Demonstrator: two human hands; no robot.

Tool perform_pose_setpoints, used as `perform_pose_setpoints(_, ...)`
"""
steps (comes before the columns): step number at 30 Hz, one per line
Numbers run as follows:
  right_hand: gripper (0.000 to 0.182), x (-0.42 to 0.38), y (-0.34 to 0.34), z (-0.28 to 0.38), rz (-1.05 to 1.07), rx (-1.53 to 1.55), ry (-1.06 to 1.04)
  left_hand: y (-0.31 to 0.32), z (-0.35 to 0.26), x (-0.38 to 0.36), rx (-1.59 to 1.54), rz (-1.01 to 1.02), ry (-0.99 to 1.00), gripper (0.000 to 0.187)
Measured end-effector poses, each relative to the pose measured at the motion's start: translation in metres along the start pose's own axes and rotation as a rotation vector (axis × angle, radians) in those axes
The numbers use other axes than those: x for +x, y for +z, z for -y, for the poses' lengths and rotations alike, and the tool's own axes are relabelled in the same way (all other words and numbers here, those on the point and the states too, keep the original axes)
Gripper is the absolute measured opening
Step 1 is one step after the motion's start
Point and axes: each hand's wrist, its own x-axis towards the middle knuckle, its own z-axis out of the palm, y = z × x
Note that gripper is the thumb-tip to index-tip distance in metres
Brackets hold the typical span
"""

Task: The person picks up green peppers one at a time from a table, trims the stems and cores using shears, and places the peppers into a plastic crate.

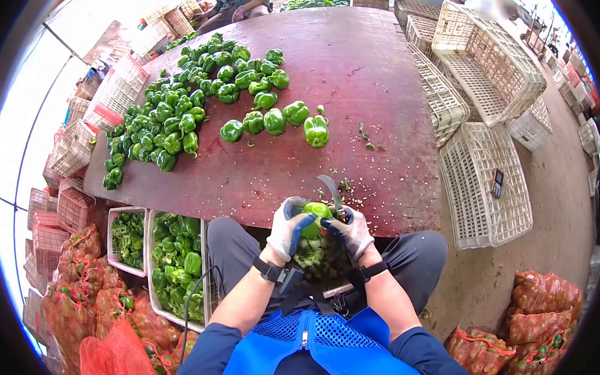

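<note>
My left hand (288, 229), in a white and blue glove, is closed round a green bell pepper (318, 210) at the table's near edge. My right hand (352, 234), gloved alike, grips a knife with a curved blade (331, 188) that points up and away from me. Its thumb is close to the pepper's right side; whether it touches is hard to tell. Below both hands, between my knees, lies a heap of green pepper scraps (314, 253). A few bell peppers (274, 122) stand in a loose row ahead, and a large pile of peppers (177, 110) spreads to the left.
Pale seeds and green bits dot the red table (357, 77). Left of my knee stand white crates (150, 261) of peppers. Stacked plastic crates (485, 187) line the right, one with a phone (497, 184) on it. Red mesh sacks (546, 315) flank me. Another person (244, 0) sits at the far end.
</note>
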Motion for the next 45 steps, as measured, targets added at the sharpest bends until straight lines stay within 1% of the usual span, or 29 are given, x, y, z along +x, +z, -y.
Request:
perform_pose_setpoints(1,0.036,0.003,-0.003,-0.005,-0.019,-0.098,-0.04,0.005,0.006,-0.003,0.024,-0.031,0.043,0.039)
perform_pose_setpoints(2,0.036,0.005,-0.005,-0.009,-0.018,-0.102,-0.039,0.008,0.012,-0.007,0.156,-0.031,0.135,0.042)
perform_pose_setpoints(5,0.04,0.008,-0.009,-0.021,-0.033,-0.081,-0.025,0.022,0.006,-0.016,0.122,-0.011,0.155,0.044)
perform_pose_setpoints(7,0.043,0.012,-0.008,-0.03,0.046,-0.089,-0.107,0.018,0.005,-0.013,0.063,0.031,-0.03,0.045)
perform_pose_setpoints(8,0.046,0.014,-0.008,-0.034,0.062,-0.1,-0.11,0.018,0.007,-0.012,0.146,-0.004,-0.012,0.037)
perform_pose_setpoints(11,0.052,0.012,-0.002,-0.028,0.07,-0.237,-0.151,0.014,0.001,-0.007,0.255,0.027,-0.081,0.025)
perform_pose_setpoints(12,0.054,0.01,0.0,-0.024,0.052,-0.204,-0.122,0.016,-0.01,-0.008,0.262,0.044,-0.114,0.023)
perform_pose_setpoints(14,0.056,0.013,-0.001,-0.032,0.045,-0.199,-0.199,0.009,0.003,-0.003,0.202,0.066,-0.123,0.021)
perform_pose_setpoints(15,0.057,0.011,0.0,-0.028,0.034,-0.223,-0.224,0.011,-0.001,-0.005,0.082,0.052,-0.183,0.019)
perform_pose_setpoints(16,0.057,0.009,0.0,-0.024,0.031,-0.184,-0.238,0.009,0.001,-0.006,0.082,0.042,-0.175,0.019)
perform_pose_setpoints(18,0.056,0.005,-0.002,-0.015,0.043,-0.199,-0.216,0.006,0.003,-0.01,-0.266,0.092,-0.252,0.017)
perform_pose_setpoints(20,0.057,0.002,-0.003,-0.006,0.086,-0.203,-0.18,0.002,0.002,-0.014,-0.327,0.136,-0.266,0.019)
perform_pose_setpoints(22,0.059,0.003,-0.001,-0.01,0.113,-0.243,-0.245,0.001,-0.007,-0.012,-0.126,0.136,-0.281,0.029)
perform_pose_setpoints(24,0.061,0.006,0.003,-0.01,0.127,-0.19,-0.241,0.003,-0.015,-0.017,-0.086,0.282,-0.139,0.04)
perform_pose_setpoints(25,0.062,0.005,0.007,-0.011,0.129,-0.132,-0.227,-0.004,-0.002,-0.014,-0.033,0.266,-0.163,0.042)
perform_pose_setpoints(26,0.064,0.005,0.004,-0.012,0.132,-0.224,-0.266,-0.007,0.002,-0.015,-0.035,0.254,-0.158,0.042)
perform_pose_setpoints(28,0.066,-0.003,0.01,-0.001,0.135,-0.251,-0.207,-0.01,0.002,-0.015,-0.111,0.223,-0.27,0.035)
perform_pose_setpoints(29,0.066,-0.003,0.011,0.0,0.145,-0.255,-0.209,-0.011,0.003,-0.018,-0.2,0.226,-0.272,0.028)
perform_pose_setpoints(30,0.065,-0.003,0.01,0.001,0.165,-0.237,-0.241,-0.012,0.004,-0.02,-0.204,0.219,-0.266,0.028)
perform_pose_setpoints(32,0.065,-0.005,0.009,0.005,0.19,-0.221,-0.266,-0.014,0.005,-0.027,0.084,0.355,0.071,0.028)
perform_pose_setpoints(33,0.063,-0.008,0.01,0.012,0.186,-0.146,-0.163,-0.009,-0.002,-0.027,-0.32,0.14,-0.4,0.03)
perform_pose_setpoints(34,0.061,-0.01,0.011,0.015,0.183,-0.074,-0.057,-0.017,0.009,-0.022,-0.574,0.206,-0.465,0.032)
perform_pose_setpoints(35,0.055,-0.009,0.011,0.014,0.183,-0.114,-0.125,-0.017,0.012,-0.024,-0.565,0.218,-0.438,0.032)
perform_pose_setpoints(36,0.055,-0.01,0.013,0.017,0.205,-0.124,-0.117,-0.016,0.009,-0.023,-0.556,0.228,-0.406,0.032)
perform_pose_setpoints(38,0.051,-0.019,0.018,0.025,0.158,0.116,-0.01,-0.012,0.011,-0.024,-0.471,0.191,-0.293,0.034)
perform_pose_setpoints(39,0.047,-0.01,0.017,0.009,0.154,0.088,-0.119,-0.014,0.024,-0.021,-0.41,0.141,-0.206,0.033)
perform_pose_setpoints(40,0.045,-0.008,0.017,0.009,0.158,-0.035,-0.178,-0.011,0.03,-0.019,-0.383,0.084,-0.179,0.031)
perform_pose_setpoints(43,0.041,0.001,0.017,-0.014,0.065,-0.213,-0.265,-0.003,0.035,-0.022,-0.375,-0.081,-0.169,0.03)
perform_pose_setpoints(45,0.038,0.001,0.019,-0.017,0.023,-0.298,-0.301,-0.004,0.039,-0.02,-0.295,-0.13,-0.14,0.029)
